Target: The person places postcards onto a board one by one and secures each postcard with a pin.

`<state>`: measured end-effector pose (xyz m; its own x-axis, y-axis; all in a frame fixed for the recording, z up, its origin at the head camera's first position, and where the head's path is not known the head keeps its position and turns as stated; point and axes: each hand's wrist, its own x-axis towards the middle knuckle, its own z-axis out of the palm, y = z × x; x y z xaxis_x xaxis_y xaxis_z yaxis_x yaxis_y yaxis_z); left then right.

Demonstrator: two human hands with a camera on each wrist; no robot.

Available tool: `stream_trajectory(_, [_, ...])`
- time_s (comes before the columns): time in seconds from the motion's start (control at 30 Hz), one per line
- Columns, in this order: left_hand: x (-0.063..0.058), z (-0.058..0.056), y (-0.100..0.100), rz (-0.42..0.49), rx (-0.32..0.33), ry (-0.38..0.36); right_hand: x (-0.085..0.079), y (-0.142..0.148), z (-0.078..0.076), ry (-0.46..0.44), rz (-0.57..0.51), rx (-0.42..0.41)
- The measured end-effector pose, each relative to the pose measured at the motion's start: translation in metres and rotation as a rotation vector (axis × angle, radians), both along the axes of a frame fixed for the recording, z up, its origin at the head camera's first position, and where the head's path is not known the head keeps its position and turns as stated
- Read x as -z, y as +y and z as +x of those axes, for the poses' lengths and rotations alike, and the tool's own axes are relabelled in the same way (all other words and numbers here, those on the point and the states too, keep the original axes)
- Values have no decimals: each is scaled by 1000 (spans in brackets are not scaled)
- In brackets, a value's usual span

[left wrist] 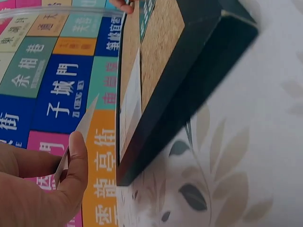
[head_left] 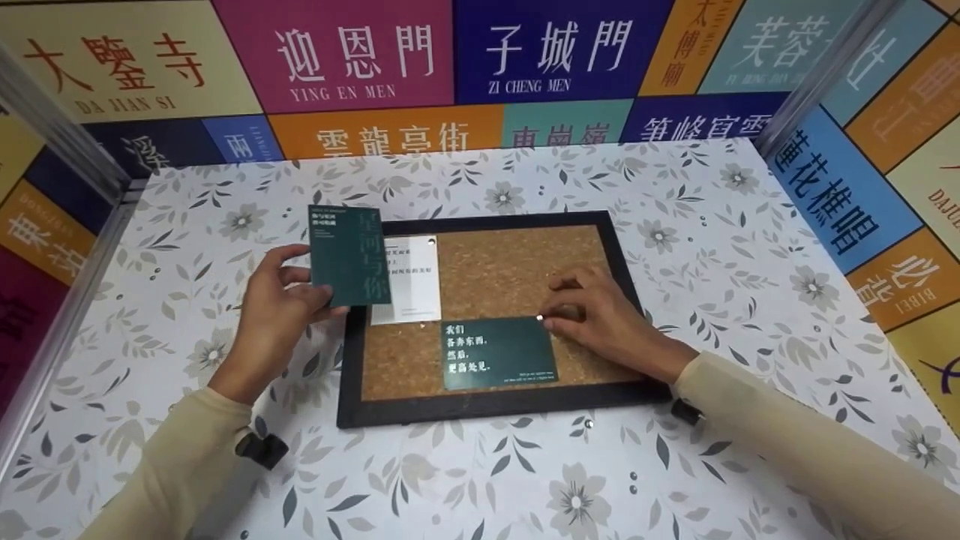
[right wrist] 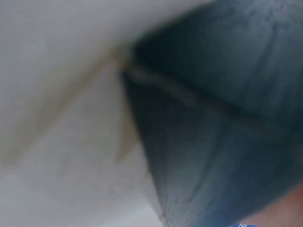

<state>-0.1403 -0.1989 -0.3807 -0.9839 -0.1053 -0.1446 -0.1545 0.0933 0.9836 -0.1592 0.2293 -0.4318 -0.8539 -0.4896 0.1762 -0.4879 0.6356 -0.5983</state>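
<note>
My left hand (head_left: 281,304) pinches an upright dark green card (head_left: 349,255) with pale printing, thumb in front and fingers behind. In the left wrist view that card (left wrist: 80,127) shows nearly edge-on. The card overlaps the left edge of a black-framed cork board (head_left: 517,277). Low on the cork lies a second green card (head_left: 499,352) with white characters. At this card's upper right corner, my right hand (head_left: 596,319) pinches a small shiny pushpin (head_left: 540,318) between thumb and finger. A white printed card (head_left: 412,281) has a pin at its top right corner.
The board lies on a table (head_left: 577,480) with a leaf-and-flower cover. A small shiny pin (head_left: 589,424) is near the board's front edge. Colourful panels (head_left: 360,67) with large characters enclose the back and sides. The frame's dark corner (right wrist: 213,118) fills much of the right wrist view.
</note>
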Motion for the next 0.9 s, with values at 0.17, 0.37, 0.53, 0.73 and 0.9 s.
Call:
stream_trajectory(0.17, [0, -2, 17, 25, 10, 12, 0, 0, 0, 1, -12, -3])
stream_trajectory(0.37, [5, -3, 36, 21, 17, 11, 0, 0, -1, -3, -12, -8])
stream_trajectory(0.53, [8, -7, 50, 17, 27, 4, 1, -1, -1, 14, -11, -13])
stream_trajectory(0.73, [10, -10, 69, 34, 57, -1, 1, -1, -1, 34, 3, -13])
stream_trajectory(0.9, [15, -12, 85, 65, 72, 10, 2, -1, -1, 52, 1, -24])
